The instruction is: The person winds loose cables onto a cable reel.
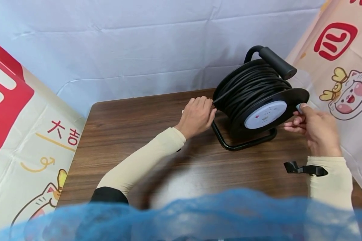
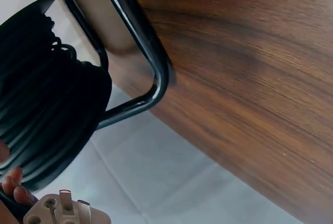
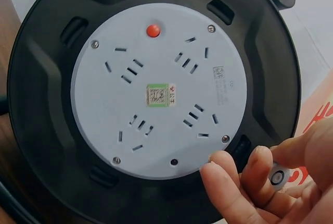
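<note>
A black cable reel [image 1: 259,90] stands on its tubular frame on the brown table, wound with many turns of black cable [image 2: 41,99]. My left hand [image 1: 197,115] grips the cable at the reel's left side. Beside its fingers, the left wrist view shows a pale plug [image 2: 67,211] with metal pins. My right hand [image 1: 321,129] pinches a small grey knob [image 3: 279,177] near the rim of the reel's side disc. On that disc sits a white round socket panel [image 3: 156,91] with several outlets, a red button [image 3: 153,30] and a sticker.
The reel's black carrying handle [image 1: 277,62] points up toward the right. Its tube frame [image 2: 140,31] rests on the wooden table [image 1: 123,117]. White sheeting hangs behind, with printed cloths at both sides. Blue gauzy material [image 1: 199,217] crosses the bottom of the head view.
</note>
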Demonstrator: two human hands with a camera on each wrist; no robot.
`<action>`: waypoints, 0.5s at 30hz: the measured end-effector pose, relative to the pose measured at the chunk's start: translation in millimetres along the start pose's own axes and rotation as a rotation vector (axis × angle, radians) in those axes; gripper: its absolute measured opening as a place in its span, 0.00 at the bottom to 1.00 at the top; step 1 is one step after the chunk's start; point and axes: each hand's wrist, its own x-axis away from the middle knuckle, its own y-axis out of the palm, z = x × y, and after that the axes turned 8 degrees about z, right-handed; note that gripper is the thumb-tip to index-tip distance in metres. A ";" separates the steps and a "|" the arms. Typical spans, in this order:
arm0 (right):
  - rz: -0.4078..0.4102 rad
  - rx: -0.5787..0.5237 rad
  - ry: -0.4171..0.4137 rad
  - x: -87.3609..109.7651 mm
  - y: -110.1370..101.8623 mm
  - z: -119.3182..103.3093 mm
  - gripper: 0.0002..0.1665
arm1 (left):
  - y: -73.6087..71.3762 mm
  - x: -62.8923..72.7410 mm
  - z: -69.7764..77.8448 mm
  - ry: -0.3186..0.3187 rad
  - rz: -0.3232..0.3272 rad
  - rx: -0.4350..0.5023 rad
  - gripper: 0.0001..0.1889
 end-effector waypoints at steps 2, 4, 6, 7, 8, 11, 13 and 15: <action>0.002 0.010 0.006 -0.5 -1.3 1.2 0.20 | 1.1 -2.2 2.1 0.002 -0.004 0.005 0.12; 0.007 0.017 0.012 -1.0 -2.5 2.5 0.20 | 2.2 -4.3 3.9 0.008 -0.011 0.005 0.12; 0.007 0.025 0.016 -1.8 -3.4 4.0 0.20 | 2.9 -6.2 5.6 0.017 -0.022 0.000 0.13; 0.006 0.030 0.021 -2.2 -3.9 4.8 0.20 | 3.0 -7.1 6.3 0.019 -0.028 -0.005 0.13; 0.002 0.035 0.025 -2.4 -4.3 5.6 0.20 | 3.0 -7.9 6.9 0.021 -0.031 -0.009 0.13; -0.006 0.056 0.038 -3.2 -5.3 8.1 0.20 | 2.8 -10.9 8.4 0.019 -0.039 -0.016 0.14; -0.012 0.065 0.045 -3.5 -5.7 9.5 0.20 | 2.6 -12.9 9.2 0.019 -0.042 -0.016 0.14; -0.013 0.065 0.048 -3.7 -5.4 10.4 0.20 | 2.5 -15.2 10.0 0.019 -0.042 -0.011 0.14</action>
